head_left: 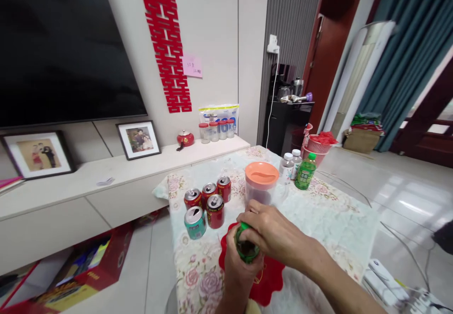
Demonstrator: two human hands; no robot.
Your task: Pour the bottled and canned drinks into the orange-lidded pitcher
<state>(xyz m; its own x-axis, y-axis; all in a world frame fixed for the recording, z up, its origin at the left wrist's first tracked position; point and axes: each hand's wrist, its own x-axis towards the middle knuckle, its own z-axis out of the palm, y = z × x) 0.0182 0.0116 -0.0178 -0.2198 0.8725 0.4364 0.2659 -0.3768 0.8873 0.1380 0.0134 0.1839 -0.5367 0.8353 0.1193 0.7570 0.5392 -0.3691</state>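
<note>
My left hand (238, 264) is wrapped round a green plastic bottle (247, 253), seen from above near the table's front. On its green cap (244, 227) the fingers of my right hand (267, 229) are closed; they hide part of the bottle's top. Beneath both hands lies a red scalloped mat (271, 281). Just beyond them stands a clear plastic jug (260, 193) with an orange lid (262, 173). To the left are several opened red drink cans (215, 212) and a teal can (195, 223).
A green-labelled bottle (306, 173) and two clear bottles with white caps (286, 166) stand at the table's back right. Lidded glass jars (214, 132) and a red pot (186, 138) sit on the white cabinet (123, 186). Power strips (385, 281) lie on the floor, right.
</note>
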